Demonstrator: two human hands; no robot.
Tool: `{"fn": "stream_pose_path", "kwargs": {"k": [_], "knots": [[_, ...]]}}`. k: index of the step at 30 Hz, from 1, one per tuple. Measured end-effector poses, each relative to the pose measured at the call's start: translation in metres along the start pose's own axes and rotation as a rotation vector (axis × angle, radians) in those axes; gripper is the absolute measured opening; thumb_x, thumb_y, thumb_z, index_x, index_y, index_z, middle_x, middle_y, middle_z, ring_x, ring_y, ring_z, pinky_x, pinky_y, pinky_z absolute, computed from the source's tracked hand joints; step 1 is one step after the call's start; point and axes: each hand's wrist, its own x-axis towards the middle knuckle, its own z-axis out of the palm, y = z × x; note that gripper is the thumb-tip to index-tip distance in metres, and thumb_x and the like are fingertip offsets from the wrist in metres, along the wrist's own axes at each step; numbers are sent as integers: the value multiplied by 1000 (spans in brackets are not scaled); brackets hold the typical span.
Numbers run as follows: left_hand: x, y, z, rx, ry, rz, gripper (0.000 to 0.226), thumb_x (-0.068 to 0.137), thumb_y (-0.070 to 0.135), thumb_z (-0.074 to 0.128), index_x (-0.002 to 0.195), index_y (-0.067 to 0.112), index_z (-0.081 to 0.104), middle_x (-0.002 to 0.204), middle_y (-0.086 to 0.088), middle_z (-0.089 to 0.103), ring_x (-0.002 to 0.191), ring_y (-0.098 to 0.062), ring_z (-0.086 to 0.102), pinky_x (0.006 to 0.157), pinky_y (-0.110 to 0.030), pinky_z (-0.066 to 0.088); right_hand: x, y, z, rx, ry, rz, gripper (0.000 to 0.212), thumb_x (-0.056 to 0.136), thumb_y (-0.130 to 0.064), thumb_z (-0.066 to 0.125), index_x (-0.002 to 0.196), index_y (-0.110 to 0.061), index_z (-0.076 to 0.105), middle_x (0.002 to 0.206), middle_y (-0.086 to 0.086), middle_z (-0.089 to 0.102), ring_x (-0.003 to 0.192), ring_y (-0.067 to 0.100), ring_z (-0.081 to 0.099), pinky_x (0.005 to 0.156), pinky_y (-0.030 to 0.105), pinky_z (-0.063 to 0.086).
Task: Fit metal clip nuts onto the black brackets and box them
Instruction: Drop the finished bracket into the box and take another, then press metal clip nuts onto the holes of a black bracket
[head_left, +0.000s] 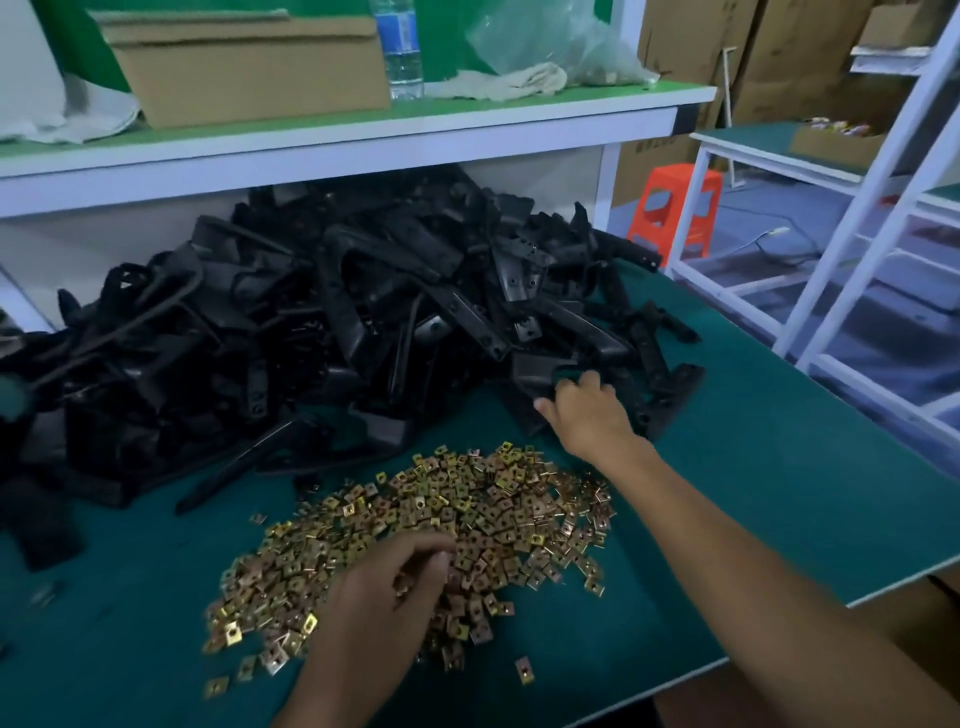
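A big heap of black brackets (311, 322) covers the back of the green table (779, 493). In front of it lies a spread of gold metal clip nuts (493, 509). My left hand (395, 587) is down in the near part of the nut pile, fingers curled round some clip nuts. My right hand (587, 410) reaches to the heap's right edge and its fingers curl round a black bracket (550, 376) there.
A shelf (363, 140) overhangs the heap and carries a cardboard box (249, 67), a water bottle (397, 47), cloth and a plastic bag. To the right stand an orange stool (675, 208) and white racks (857, 234). The table's front edge runs close to my arms.
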Motion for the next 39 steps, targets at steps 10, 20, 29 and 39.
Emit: {"fn": "stream_pose_path", "kwargs": {"k": [10, 20, 29, 39], "knots": [[23, 1, -28, -234, 138, -93, 15, 97, 32, 62, 99, 45, 69, 91, 20, 72, 75, -4, 67, 60, -16, 51, -96, -22, 5, 309, 429, -421, 32, 104, -49, 49, 125, -28, 36, 97, -3, 60, 82, 22, 64, 64, 43, 55], [38, 20, -53, -389, 163, -24, 41, 88, 60, 58, 121, 38, 69, 101, 22, 73, 96, 3, 67, 77, -10, 49, -120, -63, 24, 396, 297, -611, 36, 98, -46, 56, 130, -34, 46, 100, -16, 62, 87, 10, 60, 60, 13, 46], [10, -5, -43, -325, 119, -100, 24, 96, 50, 56, 88, 35, 73, 68, 8, 65, 57, -4, 53, 52, -15, 38, -141, -88, 46, 278, 174, -452, 38, 84, -70, 56, 108, -40, 56, 86, -15, 62, 80, 10, 64, 56, 13, 33], [0, -46, -26, 358, -20, -2, 16, 99, 34, 60, 107, 25, 71, 104, 6, 69, 101, -15, 56, 91, -32, 45, -142, -70, 46, 64, 222, -349, 91, 64, -107, 8, 74, -28, 53, 50, -12, 48, 49, 14, 48, 49, 28, 31]]}}
